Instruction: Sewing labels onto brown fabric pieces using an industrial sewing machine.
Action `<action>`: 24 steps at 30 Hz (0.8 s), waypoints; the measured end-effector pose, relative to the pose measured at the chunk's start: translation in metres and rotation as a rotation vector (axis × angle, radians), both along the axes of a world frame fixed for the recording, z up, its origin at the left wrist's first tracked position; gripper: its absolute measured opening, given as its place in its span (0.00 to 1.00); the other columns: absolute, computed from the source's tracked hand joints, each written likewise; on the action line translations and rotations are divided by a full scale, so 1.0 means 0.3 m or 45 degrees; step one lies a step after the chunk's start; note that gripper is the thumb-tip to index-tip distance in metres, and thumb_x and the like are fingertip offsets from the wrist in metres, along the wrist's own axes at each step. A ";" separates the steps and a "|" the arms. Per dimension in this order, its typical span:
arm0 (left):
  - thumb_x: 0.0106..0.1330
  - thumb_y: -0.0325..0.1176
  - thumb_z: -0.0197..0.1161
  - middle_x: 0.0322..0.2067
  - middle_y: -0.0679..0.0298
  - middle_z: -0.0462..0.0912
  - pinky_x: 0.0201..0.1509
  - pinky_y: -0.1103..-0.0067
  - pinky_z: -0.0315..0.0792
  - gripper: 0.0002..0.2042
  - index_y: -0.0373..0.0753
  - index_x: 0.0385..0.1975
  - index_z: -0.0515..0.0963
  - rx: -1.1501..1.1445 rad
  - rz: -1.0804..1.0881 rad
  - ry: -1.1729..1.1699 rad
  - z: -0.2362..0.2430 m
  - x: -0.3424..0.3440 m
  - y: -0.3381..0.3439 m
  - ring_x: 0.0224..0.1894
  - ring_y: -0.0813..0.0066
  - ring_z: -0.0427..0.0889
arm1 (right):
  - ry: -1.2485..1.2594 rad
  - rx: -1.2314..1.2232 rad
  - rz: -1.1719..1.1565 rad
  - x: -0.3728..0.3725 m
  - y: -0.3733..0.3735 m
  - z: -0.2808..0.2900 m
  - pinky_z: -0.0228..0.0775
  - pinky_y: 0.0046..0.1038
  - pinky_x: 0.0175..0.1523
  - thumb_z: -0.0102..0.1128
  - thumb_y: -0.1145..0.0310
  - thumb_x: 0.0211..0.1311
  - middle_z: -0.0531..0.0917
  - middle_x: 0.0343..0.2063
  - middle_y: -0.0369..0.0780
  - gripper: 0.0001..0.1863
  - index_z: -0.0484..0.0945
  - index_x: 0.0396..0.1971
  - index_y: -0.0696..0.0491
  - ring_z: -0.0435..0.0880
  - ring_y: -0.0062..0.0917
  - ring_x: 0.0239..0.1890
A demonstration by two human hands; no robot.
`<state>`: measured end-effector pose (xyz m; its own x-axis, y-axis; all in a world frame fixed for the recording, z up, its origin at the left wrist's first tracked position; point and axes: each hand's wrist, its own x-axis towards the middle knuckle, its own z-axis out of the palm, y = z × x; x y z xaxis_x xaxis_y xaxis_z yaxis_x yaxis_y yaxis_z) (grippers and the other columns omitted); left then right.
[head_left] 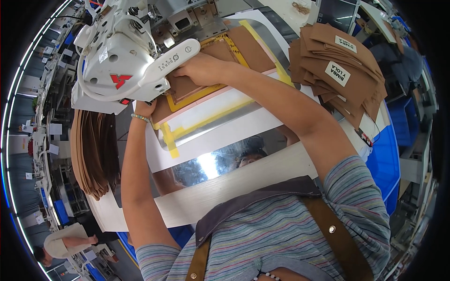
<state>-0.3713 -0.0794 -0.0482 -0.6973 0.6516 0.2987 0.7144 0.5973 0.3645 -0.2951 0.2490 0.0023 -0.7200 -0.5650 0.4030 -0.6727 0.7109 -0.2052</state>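
Note:
A white sewing machine point(112, 61) with a red mark leans over the work from the upper left. Under its head lies a brown panel point(253, 44), set in a flat template point(187, 124) edged with yellow tape. A yellow inner frame point(238, 49) rests on the panel. My right hand point(204, 70) lies on the panel inside this frame, fingers stretched out and partly covered by the machine's white arm. My left hand point(144, 109), with a beaded bracelet at the wrist, is at the panel's left corner below the machine head; its fingers are mostly hidden.
Brown pieces with white labels point(344, 70) lie stacked at the right. Another brown stack point(91, 150) hangs over the table's left edge. A shiny metal plate point(220, 164) lies nearest me. Blue bins point(382, 159) stand below the table. A person point(65, 243) is at the lower left.

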 end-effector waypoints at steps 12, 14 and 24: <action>0.73 0.26 0.60 0.44 0.52 0.87 0.59 0.72 0.76 0.13 0.24 0.52 0.81 0.602 0.311 -0.324 0.097 0.250 -0.067 0.50 0.66 0.84 | -0.298 -0.031 0.130 0.102 -0.027 0.122 0.71 0.40 0.73 0.55 0.84 0.61 0.85 0.61 0.40 0.23 0.87 0.53 0.54 0.79 0.39 0.67; 0.75 0.28 0.62 0.47 0.51 0.85 0.62 0.72 0.74 0.14 0.24 0.52 0.81 0.460 0.292 -0.350 0.156 0.304 -0.034 0.50 0.61 0.84 | -0.336 -0.036 0.134 0.114 -0.019 0.121 0.71 0.39 0.74 0.55 0.84 0.61 0.85 0.61 0.40 0.22 0.87 0.52 0.54 0.80 0.39 0.67; 0.75 0.29 0.63 0.54 0.51 0.85 0.67 0.65 0.74 0.13 0.34 0.56 0.83 0.167 0.146 -0.028 0.277 0.501 0.051 0.62 0.52 0.81 | -0.315 -0.057 0.244 0.194 -0.016 0.112 0.72 0.39 0.72 0.56 0.81 0.63 0.85 0.61 0.40 0.19 0.88 0.51 0.54 0.79 0.38 0.65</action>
